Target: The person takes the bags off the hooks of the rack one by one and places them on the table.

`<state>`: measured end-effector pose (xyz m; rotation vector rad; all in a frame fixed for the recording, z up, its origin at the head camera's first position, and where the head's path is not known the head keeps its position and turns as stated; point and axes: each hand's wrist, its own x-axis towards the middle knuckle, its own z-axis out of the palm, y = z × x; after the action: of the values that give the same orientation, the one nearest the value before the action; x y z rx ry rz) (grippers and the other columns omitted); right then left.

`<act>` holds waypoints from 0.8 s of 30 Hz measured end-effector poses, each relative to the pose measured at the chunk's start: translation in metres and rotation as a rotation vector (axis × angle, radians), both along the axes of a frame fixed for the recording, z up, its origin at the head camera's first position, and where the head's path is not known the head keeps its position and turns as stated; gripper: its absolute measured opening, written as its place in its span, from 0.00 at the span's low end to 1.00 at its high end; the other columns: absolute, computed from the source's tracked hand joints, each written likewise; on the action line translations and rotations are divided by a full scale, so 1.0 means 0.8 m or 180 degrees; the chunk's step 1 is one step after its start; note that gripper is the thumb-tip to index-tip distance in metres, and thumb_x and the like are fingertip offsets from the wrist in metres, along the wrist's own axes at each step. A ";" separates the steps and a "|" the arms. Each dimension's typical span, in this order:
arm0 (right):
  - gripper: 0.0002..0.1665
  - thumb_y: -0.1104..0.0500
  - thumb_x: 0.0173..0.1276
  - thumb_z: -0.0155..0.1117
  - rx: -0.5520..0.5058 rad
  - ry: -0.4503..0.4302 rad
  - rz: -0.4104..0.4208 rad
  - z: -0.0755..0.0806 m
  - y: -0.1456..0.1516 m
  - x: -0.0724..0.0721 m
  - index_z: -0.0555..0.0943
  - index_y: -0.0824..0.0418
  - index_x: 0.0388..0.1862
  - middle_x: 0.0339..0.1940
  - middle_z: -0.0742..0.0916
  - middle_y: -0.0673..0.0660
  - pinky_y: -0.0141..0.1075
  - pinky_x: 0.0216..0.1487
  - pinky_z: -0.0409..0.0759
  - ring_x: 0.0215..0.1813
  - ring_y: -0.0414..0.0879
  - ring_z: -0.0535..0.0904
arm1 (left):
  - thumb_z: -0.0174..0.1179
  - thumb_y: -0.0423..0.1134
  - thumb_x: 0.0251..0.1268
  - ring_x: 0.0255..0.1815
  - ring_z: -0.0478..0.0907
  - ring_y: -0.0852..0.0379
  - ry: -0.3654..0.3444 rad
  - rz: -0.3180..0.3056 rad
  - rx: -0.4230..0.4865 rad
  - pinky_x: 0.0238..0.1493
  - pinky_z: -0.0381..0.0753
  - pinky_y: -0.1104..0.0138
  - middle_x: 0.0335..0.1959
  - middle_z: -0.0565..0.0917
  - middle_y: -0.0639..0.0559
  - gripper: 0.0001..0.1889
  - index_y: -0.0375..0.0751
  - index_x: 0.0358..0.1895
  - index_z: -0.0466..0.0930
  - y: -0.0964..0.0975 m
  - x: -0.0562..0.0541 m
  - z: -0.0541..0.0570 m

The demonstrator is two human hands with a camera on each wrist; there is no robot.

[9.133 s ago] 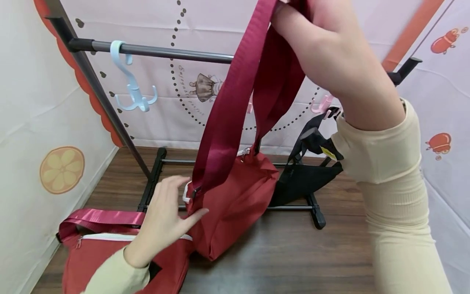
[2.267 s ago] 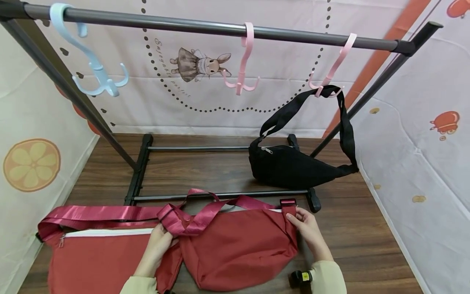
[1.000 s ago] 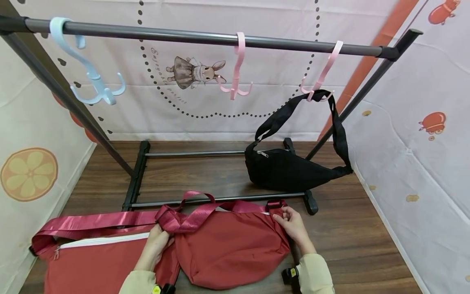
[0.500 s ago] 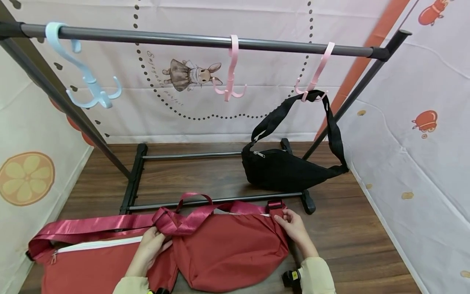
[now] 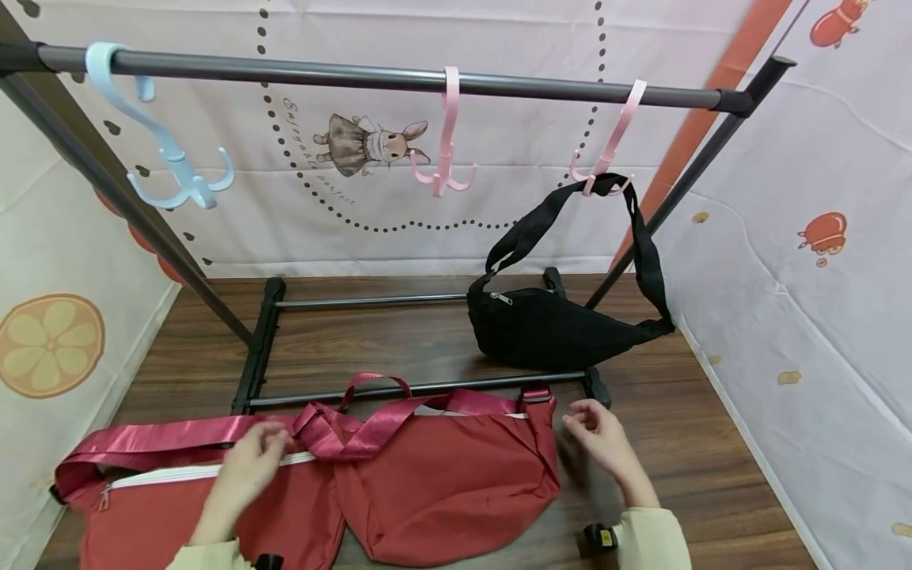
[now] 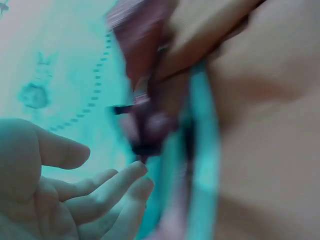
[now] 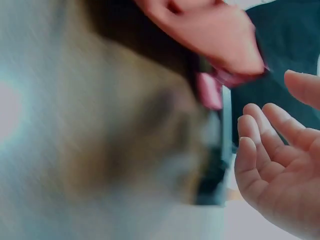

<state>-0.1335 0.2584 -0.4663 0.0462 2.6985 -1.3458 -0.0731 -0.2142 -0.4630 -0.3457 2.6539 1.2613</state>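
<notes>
Two red shoulder bags lie side by side on the floor at the front in the head view. The left red bag has a white zipper and a crimson strap along its top. Its neighbour, the right red bag, has its strap bunched at its upper left corner. My left hand is over the left bag's zipper, fingers relaxed and holding nothing. To the right of the right bag, apart from it, my right hand hovers with loosely bent fingers and nothing in them.
A dark metal rack spans the back. From its bar hang a light blue hook, a pink hook and another pink hook. A black waist bag hangs by its strap from the right pink hook.
Earlier my right hand held up the right bag by its strap; it then was laid beside the other bag. Just now both hands let go, the left moving left, the right moving right.
</notes>
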 end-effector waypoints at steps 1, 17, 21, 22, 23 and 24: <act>0.15 0.60 0.63 0.59 0.0038 0.0081 0.0035 0.008 0.006 -0.001 0.74 0.69 0.45 0.33 0.82 0.59 0.32 0.35 0.74 0.34 0.41 0.76 | 0.44 0.38 0.69 0.39 0.79 0.43 0.0188 -0.0018 -0.0290 0.37 0.76 0.57 0.41 0.80 0.33 0.19 0.24 0.53 0.67 -0.003 -0.002 0.010; 0.14 0.72 0.57 0.60 -0.0031 0.2063 -0.0269 0.178 0.038 -0.043 0.75 0.73 0.44 0.34 0.79 0.36 0.17 0.35 0.70 0.35 0.28 0.74 | 0.54 0.43 0.64 0.57 0.67 0.45 0.1860 -0.1094 -0.0326 0.57 0.64 0.52 0.55 0.72 0.40 0.23 0.34 0.59 0.65 0.117 -0.119 0.161; 0.17 0.71 0.57 0.60 -0.0013 0.2207 -0.0359 0.201 0.041 -0.063 0.74 0.73 0.47 0.37 0.78 0.36 0.17 0.38 0.70 0.37 0.28 0.74 | 0.53 0.43 0.64 0.57 0.68 0.47 0.1888 -0.1256 -0.0022 0.56 0.67 0.56 0.57 0.72 0.43 0.23 0.37 0.60 0.65 0.161 -0.150 0.182; 0.18 0.70 0.57 0.60 0.0020 0.2210 -0.0383 0.204 0.042 -0.068 0.74 0.72 0.49 0.38 0.77 0.36 0.17 0.39 0.70 0.38 0.28 0.74 | 0.53 0.43 0.64 0.57 0.68 0.48 0.1868 -0.1272 0.0052 0.55 0.68 0.56 0.57 0.71 0.43 0.23 0.37 0.60 0.65 0.170 -0.158 0.185; 0.19 0.69 0.58 0.60 0.0052 0.2205 -0.0400 0.207 0.043 -0.073 0.74 0.71 0.50 0.39 0.78 0.39 0.18 0.40 0.69 0.39 0.29 0.74 | 0.52 0.43 0.65 0.58 0.68 0.48 0.1836 -0.1291 0.0127 0.55 0.68 0.56 0.58 0.71 0.44 0.23 0.38 0.60 0.64 0.179 -0.165 0.187; 0.21 0.68 0.58 0.60 0.0096 0.2196 -0.0412 0.210 0.044 -0.078 0.74 0.69 0.51 0.41 0.79 0.43 0.19 0.40 0.69 0.40 0.29 0.73 | 0.52 0.43 0.65 0.58 0.68 0.48 0.1802 -0.1301 0.0183 0.55 0.68 0.57 0.59 0.71 0.44 0.23 0.38 0.61 0.64 0.187 -0.172 0.188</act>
<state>-0.1959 0.2935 -0.2983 -0.3014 3.3182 -1.5878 -0.2108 -0.0648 -0.3124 0.6261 2.8879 1.4440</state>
